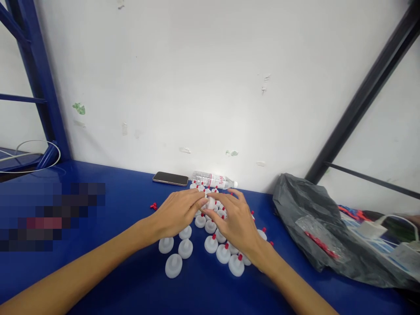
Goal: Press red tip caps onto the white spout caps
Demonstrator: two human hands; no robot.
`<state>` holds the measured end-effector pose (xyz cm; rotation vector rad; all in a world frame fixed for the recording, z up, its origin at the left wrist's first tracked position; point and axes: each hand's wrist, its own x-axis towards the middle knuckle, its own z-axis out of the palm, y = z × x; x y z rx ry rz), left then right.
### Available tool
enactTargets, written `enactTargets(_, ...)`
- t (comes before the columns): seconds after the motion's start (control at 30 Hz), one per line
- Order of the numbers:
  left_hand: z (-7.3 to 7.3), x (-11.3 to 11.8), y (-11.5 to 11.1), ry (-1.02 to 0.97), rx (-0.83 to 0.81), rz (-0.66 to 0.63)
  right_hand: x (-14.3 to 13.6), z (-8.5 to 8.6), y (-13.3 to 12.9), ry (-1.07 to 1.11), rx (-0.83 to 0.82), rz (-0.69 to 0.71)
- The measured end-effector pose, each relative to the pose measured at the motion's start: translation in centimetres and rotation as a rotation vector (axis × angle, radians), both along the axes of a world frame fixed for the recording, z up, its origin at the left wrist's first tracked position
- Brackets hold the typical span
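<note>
Both hands meet over the middle of the blue table, around one white cap. My left hand pinches it from the left, its thumb and fingers closed at the cap. From the right, my right hand holds the same cap between thumb and index finger. Behind and below the hands stand several white caps with red tips. Several plain white caps without red tips lie nearer, below my left hand. A few small red tips lie to the left of my left hand.
A phone and a clear plastic bottle lie along the wall on the blue table. At the right is a dark grey plastic bag with a clear bag of red pieces on it. White cables are at the far left.
</note>
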<state>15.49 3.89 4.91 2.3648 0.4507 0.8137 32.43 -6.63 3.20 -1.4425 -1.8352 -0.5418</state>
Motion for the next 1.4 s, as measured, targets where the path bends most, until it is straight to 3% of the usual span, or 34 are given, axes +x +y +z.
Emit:
enactTargets(0.1,0.9,-0.5,0.9,-0.005,-0.036,0.028,1.7,1.1,0.0,-0.015,0.034,-0.019)
enactTargets(0.27,4.3,-4.0,6.3,-0.052,-0.046,0.224,6.6,2.8,0.2,0.118,0.209,-0.339)
enactTargets(0.33,4.6,-5.1,8.1,0.004,-0.001,0.289,6.9,2.9,0.2,0.153,0.173,-0.331)
enactTargets(0.4,3.9,-5.6,9.0,0.167,0.034,0.293,5.8,2.6,0.2,0.11,0.122,-0.231)
enactTargets(0.53,1.4,-5.3,8.4,0.516,0.048,0.19,2.7,1.8,0.2,-0.021,0.06,-0.055)
enactTargets(0.63,0.8,-5.0,7.8,0.62,0.062,0.172,1.7,1.2,0.1,-0.05,0.017,0.006)
enactTargets(0.8,2.3,-4.6,6.9,0.479,0.097,0.225,1.2,0.5,0.1,-0.06,-0.033,0.034)
enactTargets(0.93,3.3,-3.6,4.5,0.336,0.022,0.039,0.6,0.0,0.1,-0.065,-0.024,0.072)
enactTargets(1.1,3.0,-2.4,2.2,0.269,-0.063,-0.155,0.1,0.0,0.0,-0.078,-0.039,0.112)
enactTargets(1.4,2.6,-3.4,4.8,0.297,0.113,0.062,0.3,-0.2,0.1,-0.014,-0.184,0.038)
